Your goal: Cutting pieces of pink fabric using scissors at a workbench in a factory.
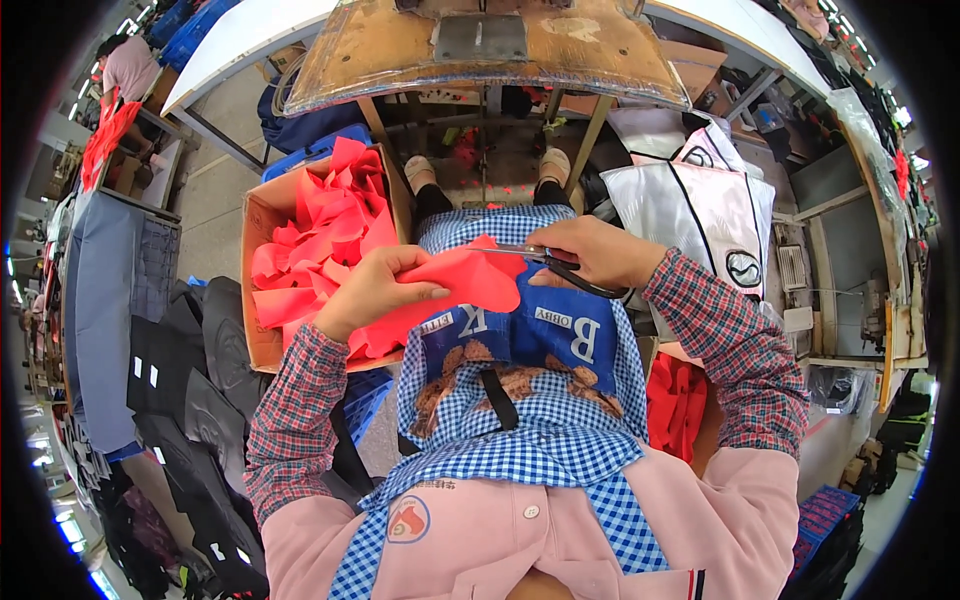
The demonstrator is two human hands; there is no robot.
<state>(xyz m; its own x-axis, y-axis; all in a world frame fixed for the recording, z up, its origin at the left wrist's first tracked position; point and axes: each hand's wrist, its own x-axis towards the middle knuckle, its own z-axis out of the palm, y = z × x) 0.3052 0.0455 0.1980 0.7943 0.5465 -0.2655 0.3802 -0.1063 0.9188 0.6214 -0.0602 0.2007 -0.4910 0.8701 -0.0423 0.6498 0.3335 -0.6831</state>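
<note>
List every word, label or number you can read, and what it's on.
Wording isn't copied; locations:
Apron: large white letters, smaller dark lettering on patches.
Pink shirt: round badge, tiny blurred characters above.
Black pieces, left: white tags, too small to read.
Red fabric, scissors: none legible.

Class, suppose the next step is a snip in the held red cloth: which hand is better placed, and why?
Probably the right hand: it holds the scissors at the red cloth. The left hand grips that cloth, so seems better suited to steadying it.
</note>
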